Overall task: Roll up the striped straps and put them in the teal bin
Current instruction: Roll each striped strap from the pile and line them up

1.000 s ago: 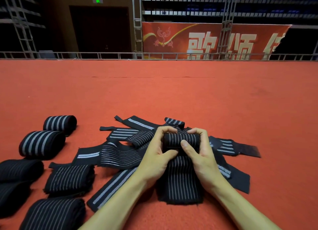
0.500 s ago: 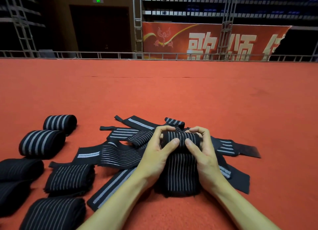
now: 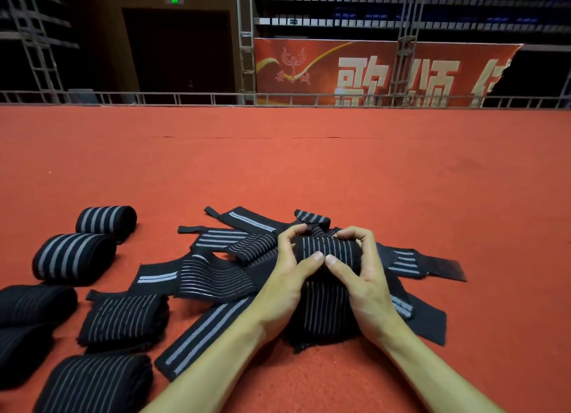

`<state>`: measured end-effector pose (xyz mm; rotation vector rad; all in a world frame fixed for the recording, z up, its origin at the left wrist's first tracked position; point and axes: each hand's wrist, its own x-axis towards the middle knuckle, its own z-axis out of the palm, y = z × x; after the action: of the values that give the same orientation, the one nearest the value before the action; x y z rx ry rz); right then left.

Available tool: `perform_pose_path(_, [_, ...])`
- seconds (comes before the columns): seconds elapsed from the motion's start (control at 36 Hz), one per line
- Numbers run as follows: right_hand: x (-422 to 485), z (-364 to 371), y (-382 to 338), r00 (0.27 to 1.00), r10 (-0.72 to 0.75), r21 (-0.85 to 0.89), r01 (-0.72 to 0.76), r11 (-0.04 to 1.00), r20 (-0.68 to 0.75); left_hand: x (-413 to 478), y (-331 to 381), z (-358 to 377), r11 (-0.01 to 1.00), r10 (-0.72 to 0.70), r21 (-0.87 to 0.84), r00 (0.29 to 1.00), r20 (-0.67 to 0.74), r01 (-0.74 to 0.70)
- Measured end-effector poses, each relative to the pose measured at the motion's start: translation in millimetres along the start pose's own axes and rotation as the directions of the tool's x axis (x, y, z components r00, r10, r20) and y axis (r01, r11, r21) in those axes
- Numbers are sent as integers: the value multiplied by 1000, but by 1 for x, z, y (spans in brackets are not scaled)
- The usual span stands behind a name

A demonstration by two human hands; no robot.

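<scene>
Both grips close round the half-rolled strap [image 3: 327,248]: my left hand [image 3: 285,278] and right hand [image 3: 369,278] clasp its ends, thumbs nearly touching, above the loose pile [image 3: 216,278] on the red floor [image 3: 370,180]. Soft, light, springy cloth, I judge; hold both edges or it unwinds. No teal bin in view.

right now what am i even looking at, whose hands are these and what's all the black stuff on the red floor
There is no machine here. A person works with bare hands, and the one camera sits on their head, looking forward and down. The left hand and right hand both grip a black striped strap. It is partly rolled, and its loose tail lies toward the person. Around it on the red carpet is a pile of unrolled straps. To the left sit finished rolls. No teal bin shows in this picture.
</scene>
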<state>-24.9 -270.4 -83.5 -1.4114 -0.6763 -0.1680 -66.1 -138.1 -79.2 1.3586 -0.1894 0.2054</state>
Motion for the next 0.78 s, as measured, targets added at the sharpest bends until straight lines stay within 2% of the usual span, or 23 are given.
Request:
perform_pose_path(0.11, [0,0,2,999,-35,-12,35,999,-2,2,-1,-2,999,8,46,1000,-25,-7])
perform_pose_path(0.22, [2,2,2,1000,5,67,-5,998,5,3,3,-7,989,127,79,989,-76,-122])
perform_pose_path(0.31, [3,1,3,998,67,106,-69,992,19,3,5,-10,978,191,94,980,-52,-186])
perform_pose_path(0.42, [2,2,3,996,85,35,-86,996,15,2,5,-10,962,235,143,972,-8,-232])
perform_pose_path(0.53, [1,0,2,998,66,2,-66,998,-4,2,4,-8,977,190,88,981,31,-192])
perform_pose_path(0.67, [2,-2,3,999,33,50,-32,998,-9,5,4,-4,1000,20,-20,997,-76,-21])
perform_pose_path(0.78, [1,-2,1,999,35,46,-35,998,3,6,3,-3,999,20,-35,995,-102,-23])
